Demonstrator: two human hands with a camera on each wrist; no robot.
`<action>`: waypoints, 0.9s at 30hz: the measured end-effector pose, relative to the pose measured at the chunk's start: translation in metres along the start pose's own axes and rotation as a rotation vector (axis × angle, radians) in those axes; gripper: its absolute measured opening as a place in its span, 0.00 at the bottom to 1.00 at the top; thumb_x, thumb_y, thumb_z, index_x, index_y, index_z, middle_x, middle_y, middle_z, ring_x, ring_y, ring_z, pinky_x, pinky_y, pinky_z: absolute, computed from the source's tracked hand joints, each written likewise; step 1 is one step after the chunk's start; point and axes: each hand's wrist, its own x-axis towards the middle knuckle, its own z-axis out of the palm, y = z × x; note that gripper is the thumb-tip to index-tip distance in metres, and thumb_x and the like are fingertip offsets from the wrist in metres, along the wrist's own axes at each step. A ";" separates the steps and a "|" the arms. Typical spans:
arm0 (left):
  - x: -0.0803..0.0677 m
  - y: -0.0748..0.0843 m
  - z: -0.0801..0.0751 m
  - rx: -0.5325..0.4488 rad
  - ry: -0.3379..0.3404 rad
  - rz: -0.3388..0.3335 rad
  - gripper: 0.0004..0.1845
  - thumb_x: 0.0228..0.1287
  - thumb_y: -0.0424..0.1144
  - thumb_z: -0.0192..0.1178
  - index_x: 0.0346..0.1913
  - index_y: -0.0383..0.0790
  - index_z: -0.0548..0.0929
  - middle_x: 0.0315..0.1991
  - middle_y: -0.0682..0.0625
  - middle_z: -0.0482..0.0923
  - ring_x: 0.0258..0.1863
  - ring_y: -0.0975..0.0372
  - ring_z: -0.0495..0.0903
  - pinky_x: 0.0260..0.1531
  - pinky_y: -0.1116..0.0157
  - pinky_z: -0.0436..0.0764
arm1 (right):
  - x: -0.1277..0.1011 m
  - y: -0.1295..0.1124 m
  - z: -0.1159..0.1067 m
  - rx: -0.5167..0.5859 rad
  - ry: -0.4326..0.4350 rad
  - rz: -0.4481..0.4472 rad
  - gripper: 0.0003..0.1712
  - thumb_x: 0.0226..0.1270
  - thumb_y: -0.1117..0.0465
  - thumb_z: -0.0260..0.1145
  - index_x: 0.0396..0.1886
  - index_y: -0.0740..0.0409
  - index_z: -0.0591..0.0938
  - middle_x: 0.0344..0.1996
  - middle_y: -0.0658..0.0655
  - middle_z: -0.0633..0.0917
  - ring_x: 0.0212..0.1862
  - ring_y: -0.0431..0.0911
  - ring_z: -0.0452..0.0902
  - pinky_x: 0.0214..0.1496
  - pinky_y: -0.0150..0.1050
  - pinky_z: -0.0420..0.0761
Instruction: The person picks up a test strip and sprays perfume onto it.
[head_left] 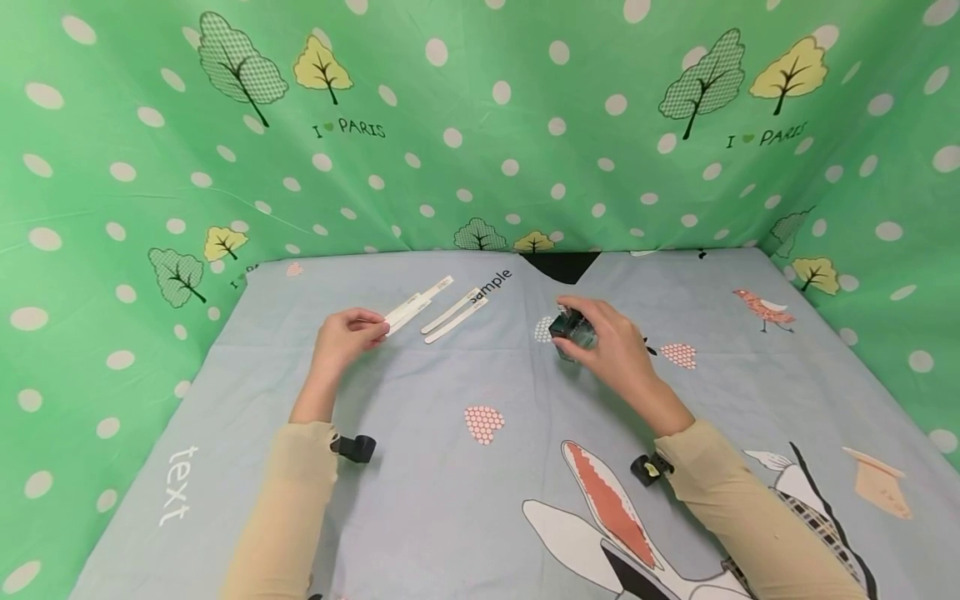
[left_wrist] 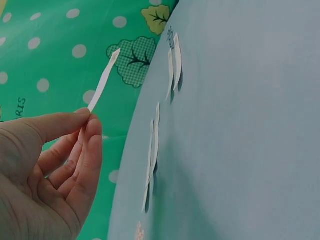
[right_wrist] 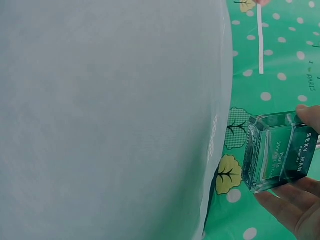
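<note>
Thumb and fingers of my left hand pinch one end of a white paper perfume test strip, its far end pointing up and away. In the head view this strip overlaps others lying on the cloth. Two pairs of test strips lie there, the nearer pair partly crossing. My right hand grips a square dark-green glass perfume bottle, tilted and held above the table, with white lettering "SEXY MAN". A silver spray nozzle shows at its top, near the index finger. The two hands are apart.
A grey-blue printed cloth covers the table, with hearts, a rabbit and words on it. Green dotted curtains stand behind and at both sides. A small black camera is strapped at the left wrist, another at the right.
</note>
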 end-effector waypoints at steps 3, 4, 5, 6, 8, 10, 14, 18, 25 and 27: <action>0.000 -0.001 -0.003 0.003 0.012 -0.009 0.17 0.65 0.36 0.66 0.50 0.26 0.82 0.30 0.54 0.86 0.26 0.75 0.83 0.33 0.75 0.85 | 0.000 0.000 0.000 0.001 -0.001 0.002 0.34 0.55 0.54 0.79 0.62 0.48 0.78 0.50 0.61 0.86 0.50 0.56 0.85 0.46 0.53 0.86; 0.000 -0.002 -0.004 0.006 0.014 -0.011 0.17 0.65 0.36 0.66 0.50 0.26 0.82 0.31 0.53 0.86 0.26 0.75 0.83 0.34 0.75 0.85 | 0.000 0.000 0.000 0.001 -0.002 0.002 0.34 0.55 0.54 0.79 0.62 0.48 0.78 0.50 0.61 0.86 0.50 0.56 0.85 0.46 0.53 0.86; 0.000 -0.003 -0.005 0.012 0.018 -0.014 0.17 0.64 0.37 0.66 0.50 0.26 0.82 0.31 0.53 0.86 0.26 0.76 0.83 0.34 0.75 0.85 | 0.000 0.000 0.000 0.002 -0.004 0.003 0.34 0.55 0.54 0.79 0.62 0.48 0.78 0.50 0.61 0.86 0.50 0.56 0.85 0.46 0.53 0.86; 0.000 -0.003 -0.007 0.017 0.022 -0.016 0.18 0.64 0.37 0.66 0.50 0.26 0.82 0.32 0.53 0.86 0.26 0.76 0.82 0.34 0.75 0.85 | 0.000 0.000 0.000 0.004 -0.005 0.004 0.34 0.56 0.54 0.79 0.62 0.48 0.78 0.50 0.61 0.86 0.50 0.56 0.85 0.46 0.53 0.86; 0.001 -0.005 -0.009 0.020 0.033 -0.023 0.18 0.65 0.37 0.66 0.51 0.26 0.81 0.31 0.54 0.85 0.25 0.77 0.82 0.34 0.74 0.85 | 0.000 -0.001 0.000 0.005 -0.007 0.003 0.34 0.56 0.54 0.78 0.63 0.47 0.78 0.50 0.60 0.86 0.50 0.56 0.85 0.46 0.53 0.86; 0.002 -0.007 -0.012 0.014 0.041 -0.032 0.18 0.65 0.37 0.66 0.52 0.26 0.81 0.30 0.57 0.85 0.26 0.77 0.82 0.35 0.74 0.86 | 0.000 -0.001 0.000 0.006 -0.008 0.002 0.34 0.56 0.54 0.78 0.63 0.48 0.78 0.50 0.60 0.86 0.50 0.56 0.85 0.46 0.53 0.86; 0.005 -0.011 -0.017 -0.011 0.046 -0.055 0.19 0.66 0.37 0.65 0.53 0.27 0.81 0.28 0.61 0.83 0.28 0.75 0.84 0.39 0.71 0.87 | 0.000 -0.001 0.000 0.009 -0.008 0.001 0.34 0.56 0.54 0.78 0.63 0.48 0.78 0.51 0.60 0.86 0.51 0.56 0.84 0.47 0.53 0.86; 0.007 -0.015 -0.021 -0.016 0.050 -0.066 0.19 0.66 0.38 0.65 0.53 0.27 0.81 0.28 0.61 0.82 0.29 0.73 0.85 0.40 0.70 0.87 | -0.001 -0.001 0.000 0.007 -0.006 0.003 0.34 0.56 0.54 0.78 0.63 0.48 0.78 0.52 0.60 0.86 0.53 0.56 0.84 0.48 0.53 0.86; 0.012 -0.027 -0.028 -0.055 0.053 -0.104 0.20 0.65 0.37 0.66 0.54 0.25 0.79 0.23 0.66 0.80 0.25 0.77 0.83 0.36 0.74 0.86 | 0.000 -0.001 0.000 0.005 -0.007 -0.003 0.34 0.56 0.54 0.78 0.63 0.47 0.78 0.52 0.60 0.86 0.52 0.56 0.84 0.47 0.54 0.86; 0.013 -0.031 -0.029 -0.065 0.050 -0.118 0.21 0.65 0.37 0.66 0.55 0.25 0.79 0.22 0.66 0.80 0.24 0.77 0.83 0.35 0.74 0.86 | 0.000 -0.001 0.000 0.004 -0.010 -0.003 0.34 0.56 0.54 0.78 0.63 0.47 0.78 0.52 0.60 0.86 0.52 0.56 0.84 0.47 0.53 0.86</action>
